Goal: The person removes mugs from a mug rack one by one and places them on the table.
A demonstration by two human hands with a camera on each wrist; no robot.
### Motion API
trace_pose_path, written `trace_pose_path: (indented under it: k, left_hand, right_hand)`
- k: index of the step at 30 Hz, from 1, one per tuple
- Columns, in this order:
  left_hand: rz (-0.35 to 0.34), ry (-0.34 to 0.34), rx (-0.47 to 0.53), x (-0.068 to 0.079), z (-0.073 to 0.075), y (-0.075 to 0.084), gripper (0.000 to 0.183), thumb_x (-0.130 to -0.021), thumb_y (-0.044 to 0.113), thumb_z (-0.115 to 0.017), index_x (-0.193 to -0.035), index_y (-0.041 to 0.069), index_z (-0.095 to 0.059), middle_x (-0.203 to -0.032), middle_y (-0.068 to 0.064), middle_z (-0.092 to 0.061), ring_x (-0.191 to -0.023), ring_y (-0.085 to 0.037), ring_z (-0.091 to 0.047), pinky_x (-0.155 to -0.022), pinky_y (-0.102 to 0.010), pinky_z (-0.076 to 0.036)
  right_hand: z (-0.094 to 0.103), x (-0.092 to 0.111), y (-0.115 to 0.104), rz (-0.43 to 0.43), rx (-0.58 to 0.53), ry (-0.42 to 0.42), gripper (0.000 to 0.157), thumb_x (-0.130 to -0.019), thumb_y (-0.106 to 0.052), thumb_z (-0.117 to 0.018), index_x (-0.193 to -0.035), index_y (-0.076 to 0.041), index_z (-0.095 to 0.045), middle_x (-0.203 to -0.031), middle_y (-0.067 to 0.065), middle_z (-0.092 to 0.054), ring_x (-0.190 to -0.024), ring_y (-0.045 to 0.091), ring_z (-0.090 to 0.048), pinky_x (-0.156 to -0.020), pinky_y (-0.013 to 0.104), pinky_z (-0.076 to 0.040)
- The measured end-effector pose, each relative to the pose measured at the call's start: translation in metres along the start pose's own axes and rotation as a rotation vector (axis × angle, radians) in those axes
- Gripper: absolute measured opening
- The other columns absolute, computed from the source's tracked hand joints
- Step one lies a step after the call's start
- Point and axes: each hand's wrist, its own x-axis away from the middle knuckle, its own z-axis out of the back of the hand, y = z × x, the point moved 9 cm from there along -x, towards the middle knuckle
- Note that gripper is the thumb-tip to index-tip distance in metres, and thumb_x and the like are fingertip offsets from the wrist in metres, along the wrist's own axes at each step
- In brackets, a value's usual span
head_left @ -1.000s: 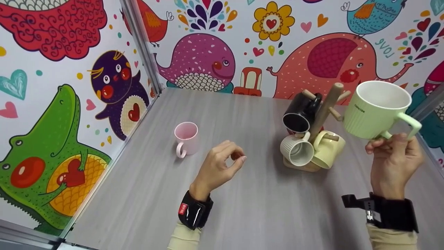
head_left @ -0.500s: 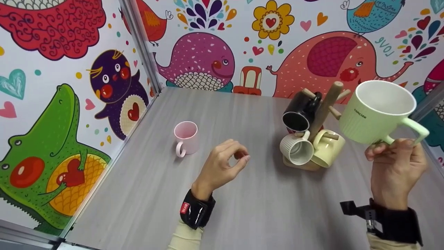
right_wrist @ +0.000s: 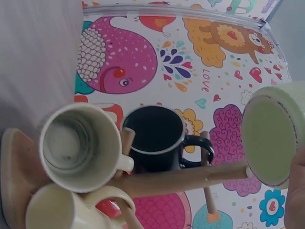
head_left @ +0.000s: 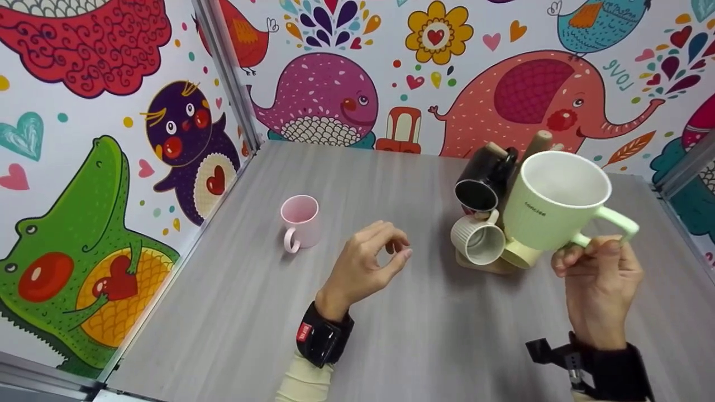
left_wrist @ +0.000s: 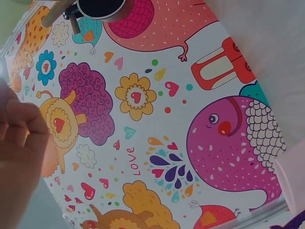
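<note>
My right hand (head_left: 606, 290) grips a pale green mug (head_left: 550, 212) by its handle and holds it up above the table, mouth upward. In the head view the mug overlaps the wooden mug tree (head_left: 539, 140) and hides part of it. On the tree hang a black mug (head_left: 475, 181), a white ribbed mug (head_left: 475, 240) and a pale yellow mug (head_left: 520, 257), mostly covered by the green one. The right wrist view shows the green mug's base (right_wrist: 267, 138) near the post's top end. My left hand (head_left: 366, 265) hovers over the table, fingers loosely curled, holding nothing.
A pink mug (head_left: 301, 218) stands upright on the grey table (head_left: 223, 312), left of my left hand, its handle toward me. Printed wall panels with cartoon animals close in the back and the left side. A metal post (head_left: 232, 72) marks the back left corner.
My right hand has carried the green mug left and slightly down, so that it now overlaps the mug tree. The left hand has drifted slightly right. The pink mug stays put.
</note>
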Motion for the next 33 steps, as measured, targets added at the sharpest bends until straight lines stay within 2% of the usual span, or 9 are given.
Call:
trace_pose_path:
  k: [7,18,27,33]
  left_hand:
    - [-0.010,0.001,-0.011,-0.005,-0.004,0.004,0.009,-0.088,-0.002,-0.072,-0.092,0.003,-0.065,-0.082,-0.005,-0.063,-0.074,-0.019,-0.059,-0.068,-0.027,-0.051]
    - [-0.011,-0.006,-0.010,-0.011,-0.010,0.008,0.011,-0.088,0.002,-0.073,-0.095,0.002,-0.064,-0.085,-0.007,-0.063,-0.075,-0.019,-0.059,-0.069,-0.024,-0.050]
    - [-0.012,-0.018,-0.015,-0.015,-0.014,0.011,0.014,-0.088,0.001,-0.073,-0.098,0.002,-0.063,-0.086,-0.007,-0.063,-0.076,-0.019,-0.059,-0.069,-0.025,-0.050]
    - [0.016,-0.063,-0.028,-0.018,-0.019,0.012,0.025,-0.088,0.006,-0.075,-0.108,0.002,-0.062,-0.098,-0.008,-0.064,-0.084,-0.019,-0.061,-0.070,-0.027,-0.050]
  right_hand:
    - [-0.006,0.006,0.016,-0.062,0.012,-0.046,0.029,-0.107,-0.002,-0.043,-0.086,0.018,-0.044,-0.070,0.030,-0.059,-0.060,0.036,-0.059,-0.056,0.037,-0.052]
    - [-0.016,0.016,0.034,-0.123,0.016,-0.105,0.029,-0.106,-0.006,-0.048,-0.088,0.016,-0.048,-0.074,0.026,-0.062,-0.064,0.032,-0.063,-0.058,0.033,-0.053]
    - [-0.020,0.021,0.043,-0.165,0.018,-0.116,0.029,-0.106,-0.008,-0.049,-0.088,0.015,-0.050,-0.075,0.023,-0.062,-0.065,0.030,-0.063,-0.059,0.031,-0.053]
    - [-0.021,0.023,0.047,-0.185,-0.005,-0.111,0.029,-0.105,-0.009,-0.051,-0.088,0.014,-0.050,-0.076,0.024,-0.064,-0.066,0.031,-0.065,-0.059,0.032,-0.054]
